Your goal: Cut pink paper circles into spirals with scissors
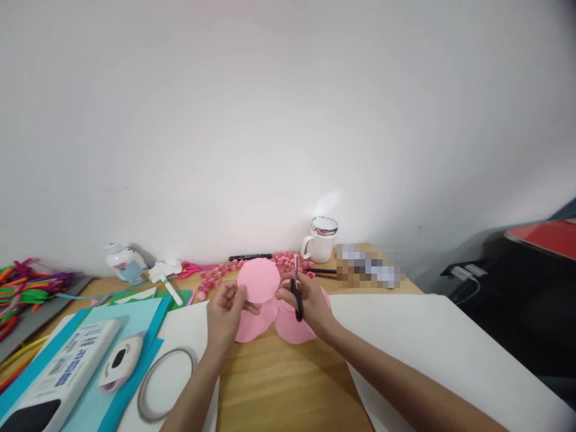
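Note:
My left hand point(225, 315) pinches the lower left edge of a pink paper circle point(258, 280), which is held up above the table. In my right hand point(315, 306) is a pair of scissors point(297, 297) with dark handles, its blades pointing up beside the circle's right edge. My fingers partly hide the handles. More pink paper circles point(252, 327) lie on the wooden table point(288, 384) beneath both hands, partly covered by them.
Small pink pieces point(213, 279), a black marker point(251, 257) and a white mug point(321, 241) stand along the wall. At left are blue paper sheets point(153, 312), a white box point(67, 372), a tape roll point(143, 393) and a white jar point(126, 263). White paper point(405, 336) covers the right side.

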{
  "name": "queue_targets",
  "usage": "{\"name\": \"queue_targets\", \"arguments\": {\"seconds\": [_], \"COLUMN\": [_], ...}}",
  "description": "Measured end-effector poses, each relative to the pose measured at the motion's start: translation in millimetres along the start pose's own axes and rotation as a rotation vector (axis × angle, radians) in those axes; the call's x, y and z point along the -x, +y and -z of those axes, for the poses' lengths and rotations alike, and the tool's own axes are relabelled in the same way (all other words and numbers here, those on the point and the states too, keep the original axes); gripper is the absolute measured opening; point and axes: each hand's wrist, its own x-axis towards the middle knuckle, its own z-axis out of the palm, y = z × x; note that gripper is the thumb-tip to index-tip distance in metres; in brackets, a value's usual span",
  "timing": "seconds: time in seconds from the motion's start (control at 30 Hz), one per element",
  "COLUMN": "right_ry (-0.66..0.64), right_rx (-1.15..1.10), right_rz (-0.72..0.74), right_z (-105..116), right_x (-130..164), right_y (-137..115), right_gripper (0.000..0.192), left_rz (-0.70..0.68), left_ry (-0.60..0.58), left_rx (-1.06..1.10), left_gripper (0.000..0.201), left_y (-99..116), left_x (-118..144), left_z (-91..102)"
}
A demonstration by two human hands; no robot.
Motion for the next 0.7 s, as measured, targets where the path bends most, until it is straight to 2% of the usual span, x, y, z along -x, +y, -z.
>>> {"name": "queue_targets", "arguments": {"seconds": [0.13,0.23,0.3,0.4,0.53,0.6,0.7], "right_ry": [0.093,0.045,0.025,-0.031,-0.27,-0.346,-0.353], "right_rx": [-0.05,-0.037,-0.025,-0.055,-0.118,-0.128,-0.145], "right_rz": [-0.032,-0.006,0.007,0.012,-0.068,-0.094,-0.087], "right_z": [-6,-1,2,1,-8,-13,-17], "right_x": [-5,-7,-6,-2,11,18,26], "right_y": [8,9,8,8,15,17,16], "right_gripper": [0.034,0.035,0.034,0.031,0.029,0.032,0.032], "left_rz": [0.091,0.202,0.247,0.206,0.106,0.063,0.042], "left_ry": [-0.2,-0.367,-0.391,-0.242,-0.025,0.02,0.049], "left_rx": [-0.033,-0.1,-0.136,-0.14,-0.035,-0.007,-0.035], "left_gripper": [0.023,0.026,0.03,0.031,0.024,0.022,0.021], "left_y": [-3,-6,-7,-5,-3,-2,2], "left_x": [1,1,1,1,0,1,4], "left_z": [-1.2,-0.2,-0.3,-0.4,2.1,2.7,-0.2]}}
